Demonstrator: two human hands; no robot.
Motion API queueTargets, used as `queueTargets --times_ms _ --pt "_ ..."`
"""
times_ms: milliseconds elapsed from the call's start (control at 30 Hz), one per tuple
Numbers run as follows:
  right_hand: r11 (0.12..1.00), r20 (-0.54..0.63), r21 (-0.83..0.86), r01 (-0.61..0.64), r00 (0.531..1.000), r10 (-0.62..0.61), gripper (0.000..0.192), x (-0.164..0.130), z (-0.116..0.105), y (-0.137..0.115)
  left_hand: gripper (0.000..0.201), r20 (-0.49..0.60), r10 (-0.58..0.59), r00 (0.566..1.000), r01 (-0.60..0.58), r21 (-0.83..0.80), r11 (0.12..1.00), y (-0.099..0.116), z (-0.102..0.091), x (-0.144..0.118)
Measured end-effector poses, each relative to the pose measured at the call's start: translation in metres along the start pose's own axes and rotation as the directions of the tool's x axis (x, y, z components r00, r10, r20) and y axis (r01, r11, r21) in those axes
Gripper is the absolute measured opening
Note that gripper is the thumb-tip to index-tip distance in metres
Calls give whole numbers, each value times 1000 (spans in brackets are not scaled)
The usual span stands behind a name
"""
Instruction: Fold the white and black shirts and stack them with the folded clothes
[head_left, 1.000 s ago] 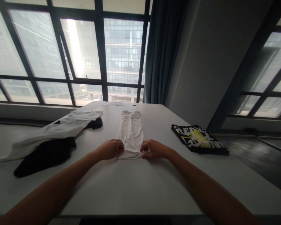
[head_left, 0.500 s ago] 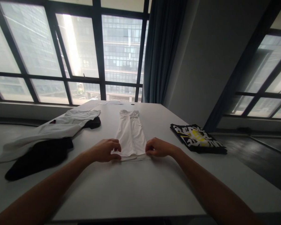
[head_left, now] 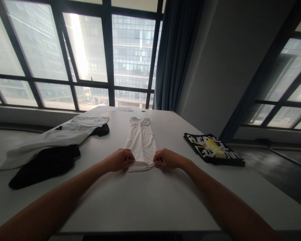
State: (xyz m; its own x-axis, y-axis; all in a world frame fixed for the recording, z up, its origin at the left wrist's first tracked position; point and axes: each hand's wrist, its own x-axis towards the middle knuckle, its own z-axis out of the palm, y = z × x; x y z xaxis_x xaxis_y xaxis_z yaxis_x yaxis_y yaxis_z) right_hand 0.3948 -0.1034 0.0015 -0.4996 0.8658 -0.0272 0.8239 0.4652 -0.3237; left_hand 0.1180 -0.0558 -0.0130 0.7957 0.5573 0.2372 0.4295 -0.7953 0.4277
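A white garment (head_left: 141, 140), folded into a long narrow strip, lies lengthwise down the middle of the white table (head_left: 140, 201). My left hand (head_left: 119, 159) pinches the near left corner of the strip. My right hand (head_left: 167, 158) pinches the near right corner. The near edge is lifted slightly off the table between both hands.
A heap of white and black clothes (head_left: 47, 147) covers the table's left side. A folded black garment with white and yellow print (head_left: 212, 149) lies at the right edge. Papers (head_left: 117, 109) rest at the far end by the windows. A dark curtain (head_left: 175, 53) hangs behind.
Both hands have drawn a little closer together on the near edge, which now stands slightly raised. The view has shifted a little.
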Motion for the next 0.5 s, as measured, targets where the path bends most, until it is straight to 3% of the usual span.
queueTargets --times_ms 133,233,267,367,400,433,500 --pt "1000 8 17 0 1000 0 11 -2 -4 4 30 -137 -25 990 27 8 1000 2 -3 0" --pt "999 -63 29 -13 998 14 22 0 -2 1 29 -266 -22 964 32 34 999 4 -2 1" --pt "999 -104 39 -21 994 25 31 2 1 -3 29 -288 -17 958 28 35 999 5 -1 2" --pt "997 -214 69 -38 975 52 83 10 13 -18 27 -313 11 950 -9 9 1000 9 7 4" --pt "996 -246 75 -45 967 62 91 14 17 -25 26 -319 26 947 -29 -5 1000 11 10 5" --pt "995 -281 84 -53 957 75 90 18 22 -30 26 -326 41 945 -50 -18 999 12 13 6" --pt "990 -360 121 -71 927 110 68 24 29 -39 26 -335 64 940 -79 -31 996 15 18 7"
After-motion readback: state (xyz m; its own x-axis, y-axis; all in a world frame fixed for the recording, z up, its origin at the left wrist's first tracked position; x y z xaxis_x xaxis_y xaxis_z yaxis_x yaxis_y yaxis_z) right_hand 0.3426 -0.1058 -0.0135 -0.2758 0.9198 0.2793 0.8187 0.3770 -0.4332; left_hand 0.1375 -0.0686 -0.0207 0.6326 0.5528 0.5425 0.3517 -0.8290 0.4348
